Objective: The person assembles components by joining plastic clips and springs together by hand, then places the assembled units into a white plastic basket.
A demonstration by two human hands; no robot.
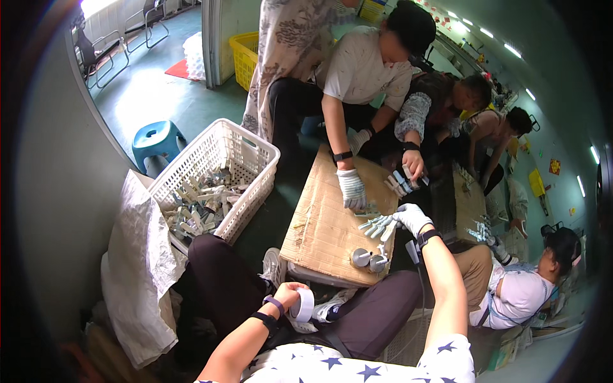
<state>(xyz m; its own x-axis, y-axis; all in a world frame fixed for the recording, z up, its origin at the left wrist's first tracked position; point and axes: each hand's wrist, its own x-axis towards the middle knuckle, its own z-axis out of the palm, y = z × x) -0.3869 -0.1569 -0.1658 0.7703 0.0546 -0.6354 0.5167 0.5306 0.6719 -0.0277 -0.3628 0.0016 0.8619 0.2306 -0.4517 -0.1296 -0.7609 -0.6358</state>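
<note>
My left hand (288,296) is closed around a roll of white tape (303,306), low over my lap. My right hand (412,218), in a white glove, reaches over the right edge of a cardboard sheet (319,223). Its fingers close on a fanned bundle of slim pale-green pieces (378,225), whose exact kind I cannot make out. Two round grey metal pieces (361,258) with thin stems sit on the cardboard's near right corner, below that hand. Across from me, a co-worker's gloved hand (351,189) touches small pieces on the cardboard.
At left stands a white plastic basket (255,185) holding many clip-like parts (204,204), beside a white woven sack (137,274). A blue stool (156,142) is behind it. Another co-worker's hand (413,163) holds a cluster of clip-like pieces (400,185). More people sit at right.
</note>
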